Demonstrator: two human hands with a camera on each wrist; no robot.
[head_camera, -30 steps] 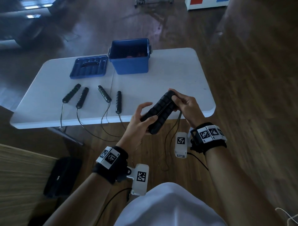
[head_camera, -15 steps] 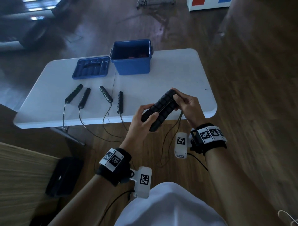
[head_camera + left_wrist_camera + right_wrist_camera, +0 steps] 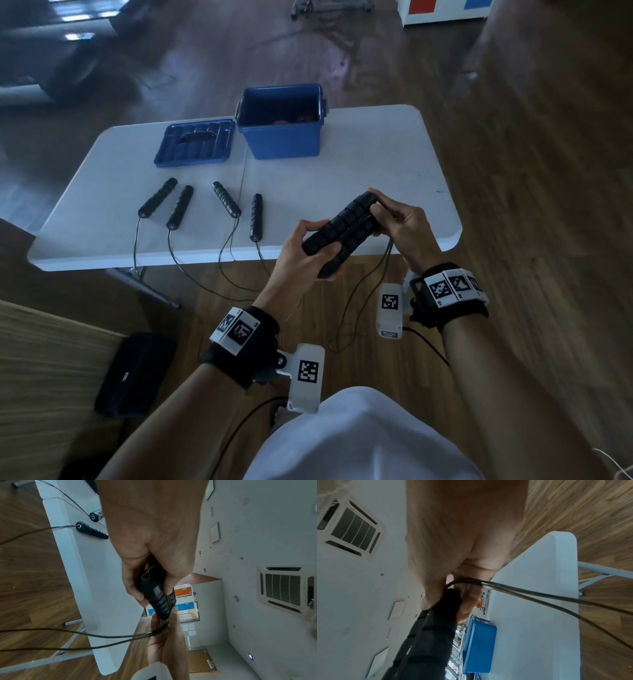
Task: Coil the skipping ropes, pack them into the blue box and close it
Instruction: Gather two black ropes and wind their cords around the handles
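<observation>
Two black ribbed rope handles (image 3: 342, 230) lie side by side in my hands over the table's near edge. My left hand (image 3: 310, 251) grips their near ends (image 3: 154, 592). My right hand (image 3: 387, 214) pinches their far ends (image 3: 448, 601) together with the thin black cord (image 3: 530, 592), which runs along the handles. The cord (image 3: 359, 301) hangs down in loops toward the floor. The open blue box (image 3: 282, 125) stands at the back of the white table (image 3: 376, 161), its lid (image 3: 195, 142) flat to its left.
Several more black handles (image 3: 178, 205) lie in a row on the table's left half, their cords (image 3: 191, 274) draping over the near edge to the wooden floor. A black bag (image 3: 133, 373) sits on the floor at lower left.
My left hand's fingers have closed round the near ends of the handles. The right hand keeps its pinch on the far ends, and the bundle has barely moved.
</observation>
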